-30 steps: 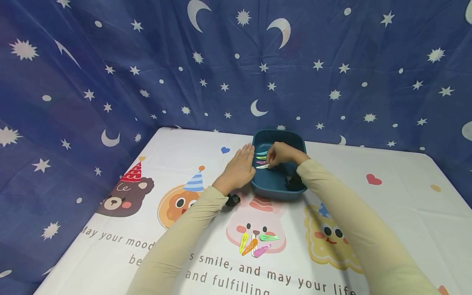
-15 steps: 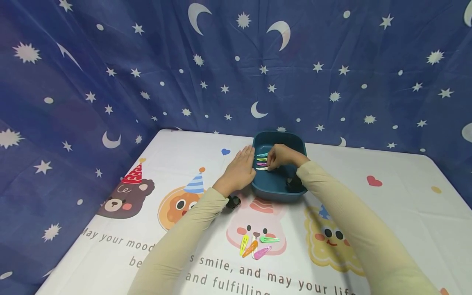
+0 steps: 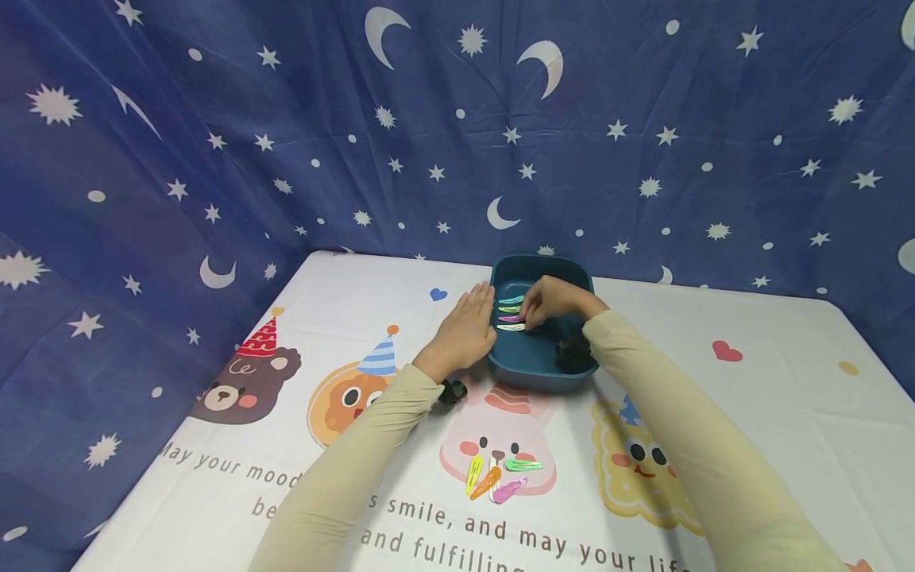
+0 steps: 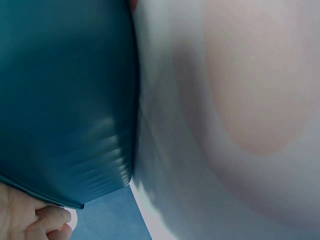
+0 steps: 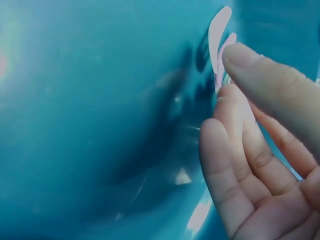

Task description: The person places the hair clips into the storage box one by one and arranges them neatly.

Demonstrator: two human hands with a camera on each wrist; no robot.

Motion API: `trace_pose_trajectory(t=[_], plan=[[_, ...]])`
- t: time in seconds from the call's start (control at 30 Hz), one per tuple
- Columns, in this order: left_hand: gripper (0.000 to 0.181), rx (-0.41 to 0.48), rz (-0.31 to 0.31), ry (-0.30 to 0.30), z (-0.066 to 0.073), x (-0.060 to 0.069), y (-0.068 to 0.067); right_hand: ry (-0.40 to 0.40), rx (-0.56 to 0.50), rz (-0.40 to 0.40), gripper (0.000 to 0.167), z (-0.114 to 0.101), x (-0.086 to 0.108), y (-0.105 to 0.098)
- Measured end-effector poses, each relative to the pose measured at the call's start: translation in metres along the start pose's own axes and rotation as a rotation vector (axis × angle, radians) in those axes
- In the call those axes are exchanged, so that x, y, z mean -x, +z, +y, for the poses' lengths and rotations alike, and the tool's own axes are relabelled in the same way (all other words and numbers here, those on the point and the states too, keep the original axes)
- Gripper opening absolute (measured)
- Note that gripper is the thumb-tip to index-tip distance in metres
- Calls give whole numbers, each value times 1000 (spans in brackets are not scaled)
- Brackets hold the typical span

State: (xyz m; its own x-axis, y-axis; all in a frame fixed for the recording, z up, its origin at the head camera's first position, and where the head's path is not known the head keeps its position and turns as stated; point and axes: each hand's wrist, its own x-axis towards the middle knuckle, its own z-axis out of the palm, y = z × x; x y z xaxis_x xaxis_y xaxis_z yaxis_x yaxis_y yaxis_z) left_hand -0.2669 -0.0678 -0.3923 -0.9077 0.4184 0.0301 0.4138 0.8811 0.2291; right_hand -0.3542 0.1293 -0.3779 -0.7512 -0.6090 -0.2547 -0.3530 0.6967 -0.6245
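A dark teal plastic basin (image 3: 541, 380) stands near the table's far edge. My left hand (image 3: 461, 334) lies against its left wall, fingers straight and side by side. Inside the basin is my right hand (image 3: 554, 300), thumb and fingers bent beside a row of hair clips. The row has a blue clip (image 3: 511, 300), a yellow-green clip (image 3: 510, 309), a pink clip (image 3: 510, 318) and a white clip (image 3: 511, 327). In the right wrist view, a gap shows between thumb and fingertips, and the white clip (image 5: 217, 37) stands free of them.
Several more clips lie in a loose cluster on the printed tablecloth: yellow (image 3: 474, 476), orange (image 3: 486, 483), green (image 3: 524, 465), pink (image 3: 509, 490) and a partly covered white one. A blue starry curtain (image 3: 457, 143) hangs behind the table.
My right hand has shifted slightly right, off the white clip's end, showing more of the row. My left hand stays against the basin.
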Motion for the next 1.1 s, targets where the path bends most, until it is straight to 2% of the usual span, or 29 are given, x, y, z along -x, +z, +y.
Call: trace_pose_trajectory(t=[0.27, 0.6, 0.83, 1.1], plan=[[63, -1, 7, -2, 0, 0, 0, -9, -81, -14, 26, -2, 7, -11], [64, -2, 7, -2, -1, -1, 1, -93, -158, -61, 37, -18, 28, -21], [64, 3, 15, 1, -1, -1, 2, -195, -161, -104, 36, -35, 49, -20], [64, 10, 9, -1, -1, -1, 1, -344, -123, -178, 33, -57, 78, -4]])
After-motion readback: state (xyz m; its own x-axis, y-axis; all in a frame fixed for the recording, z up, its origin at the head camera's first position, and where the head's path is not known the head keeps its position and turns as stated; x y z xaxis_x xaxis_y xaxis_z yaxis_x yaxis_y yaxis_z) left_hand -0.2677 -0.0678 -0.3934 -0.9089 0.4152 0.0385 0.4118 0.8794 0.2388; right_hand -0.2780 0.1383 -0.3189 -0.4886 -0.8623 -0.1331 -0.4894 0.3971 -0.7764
